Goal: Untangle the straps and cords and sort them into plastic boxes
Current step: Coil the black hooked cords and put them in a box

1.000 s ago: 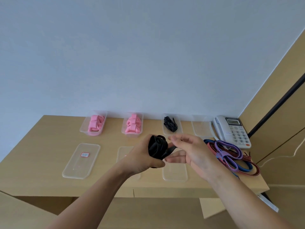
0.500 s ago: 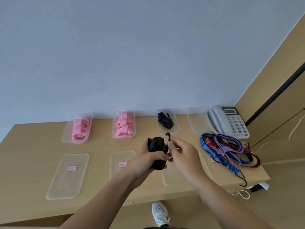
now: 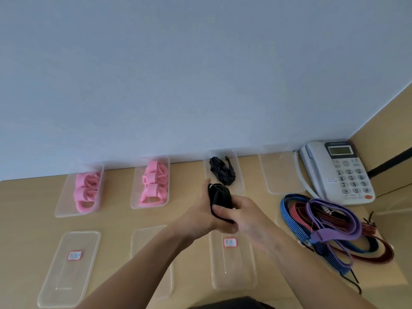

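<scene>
A rolled black strap (image 3: pixel 219 198) is held above the desk in front of the back row of boxes. My left hand (image 3: pixel 200 211) grips it from the left, with its fingers curled under the roll. Against the roll's right side my right hand (image 3: pixel 250 217) closes on it; its fingertips are hidden. Just behind stands a clear box (image 3: pixel 237 175) with another black strap (image 3: pixel 221 170) inside. A tangle of blue, red and purple cords (image 3: pixel 323 228) lies on the desk at the right. Two clear boxes (image 3: pixel 64 204) (image 3: pixel 136 197) hold pink straps.
An empty clear box (image 3: pixel 281 175) stands at the back right beside a white telephone (image 3: pixel 336 172). Three clear lids (image 3: pixel 69 275) (image 3: pixel 145 253) (image 3: pixel 231 270) lie in the front row, two with red-framed labels. The wooden desk (image 3: pixel 26 219) meets a wall behind and a panel at the right.
My right hand had been pinching the strap's loose hooked end above the roll; now it closes against the roll itself. The view has tilted down toward the desk.
</scene>
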